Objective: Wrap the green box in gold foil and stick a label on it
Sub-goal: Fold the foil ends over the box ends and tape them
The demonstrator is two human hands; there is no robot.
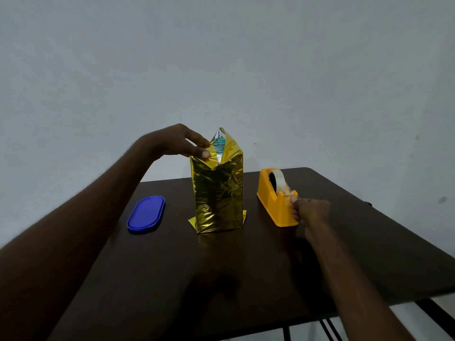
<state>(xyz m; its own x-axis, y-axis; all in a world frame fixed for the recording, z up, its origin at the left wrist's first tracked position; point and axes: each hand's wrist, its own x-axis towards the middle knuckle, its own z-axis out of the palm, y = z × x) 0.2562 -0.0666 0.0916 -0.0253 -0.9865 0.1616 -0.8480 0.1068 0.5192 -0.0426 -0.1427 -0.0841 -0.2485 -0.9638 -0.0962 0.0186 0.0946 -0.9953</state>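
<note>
— Where is the left hand (181, 143)?

— Raised, at the end of an arm stretched forward and up from the lower left. Its thumb and fingertips are drawn together in a pinch, wrist bent slightly down.

— And the right hand (310, 210)?

— Lower, at the end of a forearm coming in from the lower right corner. Its fingers are curled, with the tips drawn together at the front; what they grip is too small to tell.

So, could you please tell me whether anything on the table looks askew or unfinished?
Yes: the gold foil gapes open at the top of the upright box, showing green inside, where the left hand pinches a flap. Foil tabs also stick out at its base. The right hand is at the tape dispenser.
</note>
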